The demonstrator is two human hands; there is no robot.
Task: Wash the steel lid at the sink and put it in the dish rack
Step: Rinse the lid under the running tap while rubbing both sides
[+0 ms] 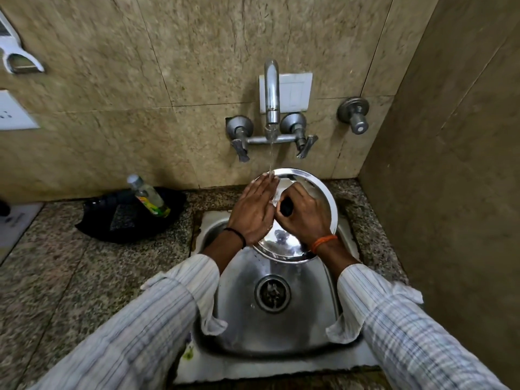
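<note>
The round steel lid (318,190) is held tilted over the steel sink (244,313), under the running tap (271,91). My right hand (305,213) grips the lid's black knob (287,207). My left hand (253,212) lies flat on the lid's shiny face with its fingers stretched out, and the stream of water lands at its fingertips. Both hands cover the lid's middle. No dish rack is in view.
A black pan (126,218) with a small bottle (149,197) leaning in it sits on the speckled counter left of the sink. The tap's two levers (305,146) and a separate valve (356,115) stick out of the tiled wall. A side wall closes off the right.
</note>
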